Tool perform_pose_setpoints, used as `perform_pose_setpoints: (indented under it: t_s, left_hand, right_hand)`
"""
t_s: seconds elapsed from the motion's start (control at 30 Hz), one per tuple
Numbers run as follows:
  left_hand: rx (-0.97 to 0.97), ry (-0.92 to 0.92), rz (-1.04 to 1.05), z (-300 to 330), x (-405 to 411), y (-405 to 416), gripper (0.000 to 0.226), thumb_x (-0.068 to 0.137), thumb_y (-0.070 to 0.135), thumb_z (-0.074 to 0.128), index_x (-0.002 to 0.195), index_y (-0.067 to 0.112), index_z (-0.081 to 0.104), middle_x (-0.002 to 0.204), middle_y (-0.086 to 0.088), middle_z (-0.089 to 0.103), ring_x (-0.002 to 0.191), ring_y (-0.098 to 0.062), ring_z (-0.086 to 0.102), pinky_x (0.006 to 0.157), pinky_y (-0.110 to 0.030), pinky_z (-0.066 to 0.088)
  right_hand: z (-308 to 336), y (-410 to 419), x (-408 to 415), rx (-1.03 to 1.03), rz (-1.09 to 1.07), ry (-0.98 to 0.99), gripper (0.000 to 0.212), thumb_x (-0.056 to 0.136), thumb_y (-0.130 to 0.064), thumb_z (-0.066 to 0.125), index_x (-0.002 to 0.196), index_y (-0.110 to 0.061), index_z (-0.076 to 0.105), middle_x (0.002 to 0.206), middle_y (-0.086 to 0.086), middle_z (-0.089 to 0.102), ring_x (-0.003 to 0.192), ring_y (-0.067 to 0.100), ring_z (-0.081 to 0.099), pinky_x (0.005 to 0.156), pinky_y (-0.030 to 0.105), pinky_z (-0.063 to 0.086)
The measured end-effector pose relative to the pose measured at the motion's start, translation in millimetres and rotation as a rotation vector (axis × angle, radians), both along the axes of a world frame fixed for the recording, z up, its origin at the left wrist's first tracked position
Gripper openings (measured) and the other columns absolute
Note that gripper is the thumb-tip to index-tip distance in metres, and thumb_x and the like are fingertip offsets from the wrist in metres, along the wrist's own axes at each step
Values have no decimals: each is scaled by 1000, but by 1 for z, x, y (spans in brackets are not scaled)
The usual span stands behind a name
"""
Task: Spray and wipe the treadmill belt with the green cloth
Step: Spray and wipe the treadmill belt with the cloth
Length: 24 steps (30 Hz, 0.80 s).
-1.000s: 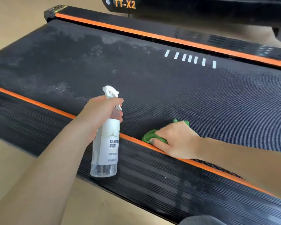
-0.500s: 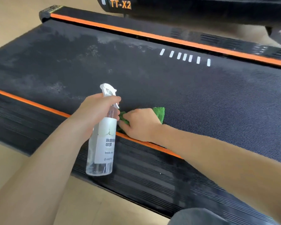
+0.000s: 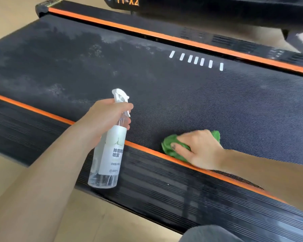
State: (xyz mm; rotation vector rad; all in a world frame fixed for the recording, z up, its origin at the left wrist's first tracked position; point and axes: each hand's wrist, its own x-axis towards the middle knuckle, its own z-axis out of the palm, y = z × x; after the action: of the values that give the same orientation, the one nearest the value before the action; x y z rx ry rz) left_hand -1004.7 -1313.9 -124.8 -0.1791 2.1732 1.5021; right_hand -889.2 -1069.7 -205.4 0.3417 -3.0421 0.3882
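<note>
The black treadmill belt [image 3: 191, 100] runs across the view, with pale dusty or damp patches on its left half. My left hand [image 3: 103, 117] grips the neck of a clear spray bottle [image 3: 110, 151] with a white label, held upright over the near side rail. My right hand [image 3: 198, 147] presses a crumpled green cloth [image 3: 170, 145] onto the belt beside the near orange stripe [image 3: 143, 148]; the hand covers most of the cloth.
A ribbed black side rail [image 3: 164, 186] lies along the near edge, another with an orange stripe [image 3: 164, 38] along the far edge. The treadmill's black console bar [image 3: 217, 9] hangs across the top. Beige floor [image 3: 94, 222] shows in front. White dashes [image 3: 196, 60] mark the belt.
My right hand slid the cloth left toward the bottle, then back to the right along the near edge of the belt. The left hand and bottle stayed almost still.
</note>
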Motion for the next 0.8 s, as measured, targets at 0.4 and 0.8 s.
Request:
perform_pose_setpoints:
  t_s: [0.4,0.8]
  left_hand:
    - [41,-34,92,-2,-3,-14,20,98,30,69,103,11,70,78,-8,74,53,-13,67,46,-17,52]
    - [23,11,20,3,1,-7,13,95,29,70,91,16,71,65,-3,74,59,-19,69,63,-29,56]
  right_hand:
    - [-9,-55,-53,96,104,-5,47,98,-56,28,70,-23,49,76,2,66,76,31,64,68,40,50]
    - [-5,-62,-47,-93,-83,68,45,94,-56,26,65,-25,38,64,-7,52,67,22,57,60,35,42]
